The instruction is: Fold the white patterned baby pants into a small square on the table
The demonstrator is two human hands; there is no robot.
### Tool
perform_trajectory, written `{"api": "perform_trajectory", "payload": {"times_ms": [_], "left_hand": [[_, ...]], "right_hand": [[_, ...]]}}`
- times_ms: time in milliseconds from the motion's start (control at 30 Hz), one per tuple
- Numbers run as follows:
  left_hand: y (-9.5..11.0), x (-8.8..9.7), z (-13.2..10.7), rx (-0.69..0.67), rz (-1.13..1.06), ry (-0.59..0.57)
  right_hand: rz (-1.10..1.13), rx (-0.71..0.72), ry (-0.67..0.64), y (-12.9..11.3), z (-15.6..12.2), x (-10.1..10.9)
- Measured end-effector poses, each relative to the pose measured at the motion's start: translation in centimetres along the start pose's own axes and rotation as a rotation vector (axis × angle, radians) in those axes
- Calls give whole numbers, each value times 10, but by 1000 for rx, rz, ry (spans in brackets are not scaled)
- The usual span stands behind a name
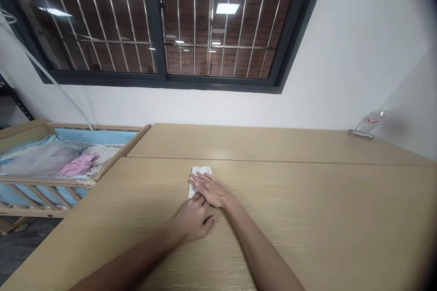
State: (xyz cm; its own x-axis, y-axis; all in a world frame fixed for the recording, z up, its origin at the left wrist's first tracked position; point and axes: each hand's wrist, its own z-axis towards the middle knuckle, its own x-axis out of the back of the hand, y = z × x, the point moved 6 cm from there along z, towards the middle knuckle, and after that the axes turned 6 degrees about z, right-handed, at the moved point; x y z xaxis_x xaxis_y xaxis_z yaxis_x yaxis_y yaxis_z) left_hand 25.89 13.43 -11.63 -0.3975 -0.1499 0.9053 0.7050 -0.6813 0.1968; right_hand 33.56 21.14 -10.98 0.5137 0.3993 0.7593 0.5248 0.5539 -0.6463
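A small white sheet, like a folded tissue or thin cloth [201,170], lies flat on the light wood-grain tabletop [307,218]. My right hand [211,189] rests on it with the fingers stretched out, covering much of its right side. Just below, my left hand [194,218] reaches the sheet's lower edge with bent fingers. Its thumb is spread away to the right. The two hands touch, and the right one partly hides the left fingertips.
To the left stands a wooden crib [112,157] with blue lining, holding pink cloth [79,165] and pale bedding. A clear object with red marks [369,122] sits at the back right corner. A seam crosses the tabletop. Behind is a barred window [218,82] in a white wall.
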Motion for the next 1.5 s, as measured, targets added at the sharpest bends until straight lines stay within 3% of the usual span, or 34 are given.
{"api": "perform_trajectory", "payload": {"times_ms": [167, 333, 467, 567, 667, 800, 900, 1033, 1200, 1367, 1500], "left_hand": [[0, -4, 1, -7, 42, -1], [-4, -16, -3, 2, 106, 5], [-10, -13, -3, 20, 40, 29], [-27, 1, 1, 114, -60, 131], [-55, 13, 4, 281, -17, 216], [-92, 13, 1, 524, 119, 162], [-103, 5, -1, 562, 118, 112], [-100, -5, 3, 512, 33, 99], [-97, -10, 9, 503, -116, 107], [-100, 9, 4, 515, -224, 129], [-96, 35, -30, 566, -356, 207]], "right_hand": [[-57, -19, 46, 24, 14, 7], [-103, -139, 133, 49, 26, 17], [-40, -169, 212, 59, 25, 20], [127, -173, 428, 69, 17, 30], [282, -152, 685, 80, 6, 40], [327, -94, 821, 83, 2, 45], [324, -69, 782, 76, 3, 43], [328, -39, 690, 64, 5, 36], [322, -22, 707, 55, -1, 35], [361, -79, 613, 51, -3, 26], [399, -110, 433, 25, -2, 13]]}}
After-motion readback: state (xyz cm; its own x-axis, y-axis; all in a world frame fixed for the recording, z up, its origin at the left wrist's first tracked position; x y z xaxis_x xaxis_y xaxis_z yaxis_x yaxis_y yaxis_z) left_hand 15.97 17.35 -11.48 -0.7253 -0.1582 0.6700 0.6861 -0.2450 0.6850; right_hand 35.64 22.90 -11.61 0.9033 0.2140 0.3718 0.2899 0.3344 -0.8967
